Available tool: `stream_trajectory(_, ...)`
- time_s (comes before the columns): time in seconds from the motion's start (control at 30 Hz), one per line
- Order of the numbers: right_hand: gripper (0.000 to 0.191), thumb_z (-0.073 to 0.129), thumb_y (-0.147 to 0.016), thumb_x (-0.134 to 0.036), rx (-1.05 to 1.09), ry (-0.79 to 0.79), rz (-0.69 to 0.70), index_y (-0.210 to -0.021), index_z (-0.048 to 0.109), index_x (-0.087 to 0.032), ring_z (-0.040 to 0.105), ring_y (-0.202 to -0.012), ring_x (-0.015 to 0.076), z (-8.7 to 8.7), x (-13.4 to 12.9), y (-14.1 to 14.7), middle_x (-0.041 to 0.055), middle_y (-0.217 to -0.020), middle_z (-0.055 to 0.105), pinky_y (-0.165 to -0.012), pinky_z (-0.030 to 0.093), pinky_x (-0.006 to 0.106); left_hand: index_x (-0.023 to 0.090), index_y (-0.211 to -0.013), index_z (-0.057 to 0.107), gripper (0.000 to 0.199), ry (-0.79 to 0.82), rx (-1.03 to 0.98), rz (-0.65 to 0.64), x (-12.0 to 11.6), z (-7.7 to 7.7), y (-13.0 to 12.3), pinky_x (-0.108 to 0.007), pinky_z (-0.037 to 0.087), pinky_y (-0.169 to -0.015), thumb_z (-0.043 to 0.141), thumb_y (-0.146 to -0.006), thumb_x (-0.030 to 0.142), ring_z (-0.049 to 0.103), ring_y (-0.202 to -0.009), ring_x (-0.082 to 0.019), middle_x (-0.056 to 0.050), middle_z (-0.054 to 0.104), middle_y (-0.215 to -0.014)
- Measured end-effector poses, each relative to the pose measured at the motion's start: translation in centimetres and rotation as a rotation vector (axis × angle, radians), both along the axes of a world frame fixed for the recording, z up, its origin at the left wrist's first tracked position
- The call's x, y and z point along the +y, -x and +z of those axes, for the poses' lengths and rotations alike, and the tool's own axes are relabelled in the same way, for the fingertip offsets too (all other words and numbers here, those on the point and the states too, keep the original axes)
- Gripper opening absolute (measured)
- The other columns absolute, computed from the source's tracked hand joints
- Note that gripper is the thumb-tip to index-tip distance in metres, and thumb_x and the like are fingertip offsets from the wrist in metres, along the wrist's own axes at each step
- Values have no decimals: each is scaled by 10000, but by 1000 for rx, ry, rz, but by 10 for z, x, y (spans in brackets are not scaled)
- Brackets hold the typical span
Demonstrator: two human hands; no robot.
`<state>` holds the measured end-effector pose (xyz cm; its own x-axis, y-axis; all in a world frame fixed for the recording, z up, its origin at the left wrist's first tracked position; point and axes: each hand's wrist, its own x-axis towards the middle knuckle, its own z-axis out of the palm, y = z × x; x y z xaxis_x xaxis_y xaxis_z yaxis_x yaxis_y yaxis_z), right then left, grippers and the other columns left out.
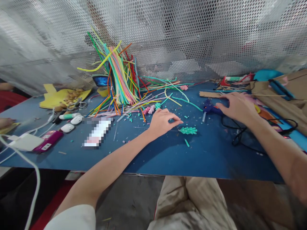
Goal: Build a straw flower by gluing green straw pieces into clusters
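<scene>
My left hand [164, 122] is above the middle of the blue table, thumb and index fingertips pinched together. Whatever they pinch, if anything, is too small to make out. Just right of those fingertips lies a green pipe-cleaner sprig [188, 130] on a thin stem that runs left beneath the hand. A short green pipe-cleaner piece [186, 142] rests below it. On the right, my right hand [236, 106] has its thumb and fingers apart at the back of a blue glue gun [211, 108], its thumb close to or touching it. The gun's nozzle points down-left.
A tall bundle of coloured pipe cleaners [122, 76] stands behind. Pink and purple sprigs [151, 109] lie near loose stems. Left are a phone [98, 132], a purple power bank [49, 141] and scissors [80, 104]. A black cable [237, 137] curls at right. Another person's hand [7, 122] shows far left.
</scene>
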<state>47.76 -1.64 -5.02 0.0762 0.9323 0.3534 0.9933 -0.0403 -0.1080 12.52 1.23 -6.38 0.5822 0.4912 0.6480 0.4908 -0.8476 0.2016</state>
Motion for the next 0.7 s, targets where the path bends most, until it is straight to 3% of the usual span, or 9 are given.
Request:
stream_trajectory(0.1, 550, 453, -944, -510, -46, 44, -40, -1305, 616, -129, 581, -1212, 367, 3, -3, 2, 200, -1303, 622, -1019, 446, 488, 223, -698, 733, 437, 6, -2, 3, -2, 2, 0, -322, 394, -727, 616, -921, 580, 600, -679, -144, 8, 710, -646)
stream_trajectory(0.17, 528, 392, -970, -458, -70, 71, -45, -1319, 613, -130, 588, -1202, 374, 3, -6, 8, 199, -1317, 622, -994, 458, 496, 208, -754, 731, 419, 31, 0, -25, -5, 5, 0, -317, 417, -732, 557, -977, 517, 611, -700, -144, -5, 729, -701)
stream_trajectory(0.3, 517, 381, -949, -385, -86, 131, -20, -1370, 580, -159, 575, -1211, 375, -3, -6, 17, 169, -1397, 583, -978, 465, 514, 196, -1034, 702, 317, 128, 95, -143, -12, 13, 1, -335, 462, -905, 575, -965, 478, 668, -912, -167, -26, 762, -970)
stream_trajectory(0.37, 558, 436, -913, -409, -96, 175, -5, -1391, 560, -150, 540, -1238, 399, -9, -4, 19, 178, -1423, 555, -996, 443, 545, 202, -1200, 646, 411, 179, 207, -178, -15, 14, 1, -362, 450, -982, 640, -909, 492, 657, -1030, -198, -36, 744, -1083)
stream_trajectory(0.47, 561, 481, -879, -445, -101, 199, 0, -1335, 596, -138, 491, -1265, 429, -17, 0, 19, 197, -1405, 547, -1004, 415, 578, 228, -1338, 561, 534, 233, 352, -179, -15, 10, 1, -381, 451, -981, 686, -851, 406, 639, -1081, -221, -36, 722, -1149)
stream_trajectory(0.63, 506, 510, -852, -439, -65, 163, -14, -1249, 594, -137, 541, -1208, 381, -18, 3, 22, 186, -1321, 594, -954, 457, 500, 231, -1242, 599, 345, 254, 375, -66, -3, -2, 2, -361, 467, -914, 546, -900, 220, 663, -974, -186, -2, 733, -999)
stream_trajectory(0.7, 512, 521, -847, -427, -7, 106, -40, -1272, 549, -144, 592, -1130, 349, -13, 2, 23, 174, -1305, 608, -898, 482, 462, 216, -1212, 611, 321, 224, 342, -30, 0, -2, 4, -367, 466, -938, 536, -900, 199, 652, -1014, -193, -21, 721, -1069)
